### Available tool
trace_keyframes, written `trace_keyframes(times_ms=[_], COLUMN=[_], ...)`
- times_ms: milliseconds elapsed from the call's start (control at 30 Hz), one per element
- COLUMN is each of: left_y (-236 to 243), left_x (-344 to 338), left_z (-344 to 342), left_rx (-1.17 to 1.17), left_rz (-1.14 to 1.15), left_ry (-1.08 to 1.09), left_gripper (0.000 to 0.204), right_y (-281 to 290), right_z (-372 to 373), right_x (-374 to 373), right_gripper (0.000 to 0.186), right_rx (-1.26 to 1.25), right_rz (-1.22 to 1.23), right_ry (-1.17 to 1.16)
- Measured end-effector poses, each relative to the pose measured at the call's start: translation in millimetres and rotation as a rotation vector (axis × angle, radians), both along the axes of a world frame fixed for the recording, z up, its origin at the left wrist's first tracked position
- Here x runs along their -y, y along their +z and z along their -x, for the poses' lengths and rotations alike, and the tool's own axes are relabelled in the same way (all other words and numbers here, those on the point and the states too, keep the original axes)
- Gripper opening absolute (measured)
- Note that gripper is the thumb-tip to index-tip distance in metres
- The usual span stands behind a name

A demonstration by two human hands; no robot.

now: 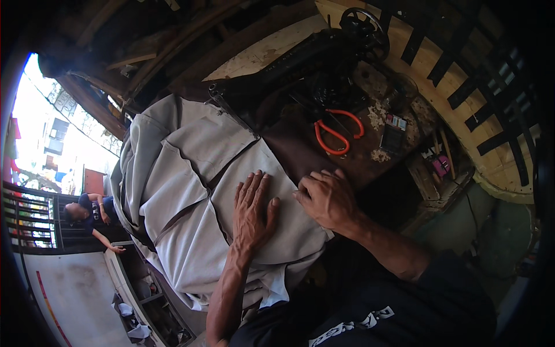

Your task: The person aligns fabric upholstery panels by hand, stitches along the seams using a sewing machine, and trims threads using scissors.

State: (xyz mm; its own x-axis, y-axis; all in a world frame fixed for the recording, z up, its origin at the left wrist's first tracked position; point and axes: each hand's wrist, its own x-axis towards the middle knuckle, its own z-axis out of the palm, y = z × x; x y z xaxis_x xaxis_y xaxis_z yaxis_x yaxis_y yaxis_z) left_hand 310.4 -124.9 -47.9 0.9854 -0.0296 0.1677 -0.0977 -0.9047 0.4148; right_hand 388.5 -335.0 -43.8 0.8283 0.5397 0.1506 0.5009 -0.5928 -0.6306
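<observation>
A large light grey cloth (173, 214) with dark seam lines lies in folds across the work surface. Fingers stretched, my left hand (251, 211) rests flat on it. My right hand (329, 201) is closed at the right edge of this cloth, thumb and forefinger pinching it where it meets a dark brown cloth (292, 153). Beyond both hands stands a black sewing machine (289, 63) with a handwheel (365, 33); the grey cloth reaches up to its head end. Its needle area is too dark to make out.
Scissors with orange handles (332, 147) lie right of the machine, near a small pack (394, 130) and scattered crumbs. An open drawer (425, 179) holds a pink item (441, 166). A curved wooden panel (462, 110) with black straps stands right. Another person (95, 211) is at far left.
</observation>
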Motion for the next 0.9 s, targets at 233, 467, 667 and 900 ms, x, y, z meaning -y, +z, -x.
trace_keyframes(times_ms=[233,467,667,900], left_y=[2,4,43,37], left_x=[-42,-108,-142,-148], left_z=[20,49,55,87], left_rx=[0.017,0.052,-0.307,-0.21], left_rz=[-0.069,-0.147,-0.292,-0.264], left_ry=[0.345,0.675,0.911,0.645], left_gripper=[0.051,0.047,0.033,0.028], right_y=[-3,1,11,4], right_z=[3,1,-2,-1], right_x=[9,10,9,11], right_gripper=[0.018,0.017,0.019,0.022], right_rx=[0.054,-0.088,-0.132,-0.076], right_rz=[0.012,-0.156,0.027,0.056], right_ry=[0.002,0.017,0.113,0.07])
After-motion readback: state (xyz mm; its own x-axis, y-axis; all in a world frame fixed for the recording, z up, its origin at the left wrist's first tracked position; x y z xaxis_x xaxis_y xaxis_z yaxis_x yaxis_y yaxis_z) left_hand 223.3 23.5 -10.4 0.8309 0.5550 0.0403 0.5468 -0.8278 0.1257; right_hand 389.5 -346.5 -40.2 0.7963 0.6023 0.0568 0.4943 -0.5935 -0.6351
